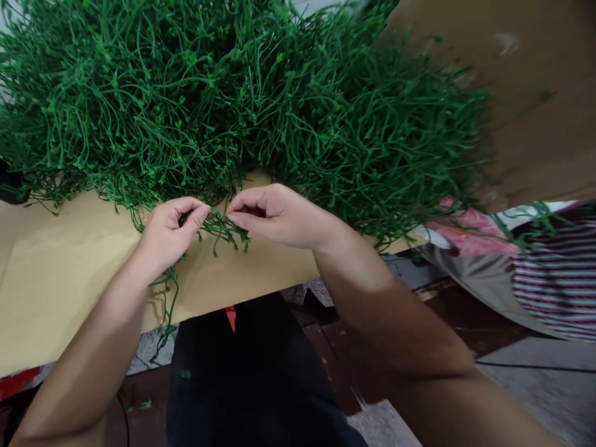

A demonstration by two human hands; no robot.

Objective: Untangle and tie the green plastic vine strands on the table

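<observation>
My left hand (172,233) is closed in a pinch on a small bunch of green plastic stems (226,230), thin and branching with knobbly tips. More of its strands hang below the palm, past the board's front edge. Facing it, my right hand (270,214) pinches thumb to forefinger at the other side of the bunch, by the stem tips; what exactly lies between those fingertips is too small to make out. Just beyond both hands rises a large heap of the same green stems (200,105).
A tan cardboard sheet (69,254) lies under the hands and heap. At the right stand a brown board (540,112), a pink and white cloth (479,230) and striped fabric (559,279). My dark-clad lap (251,379) is below the sheet's front edge.
</observation>
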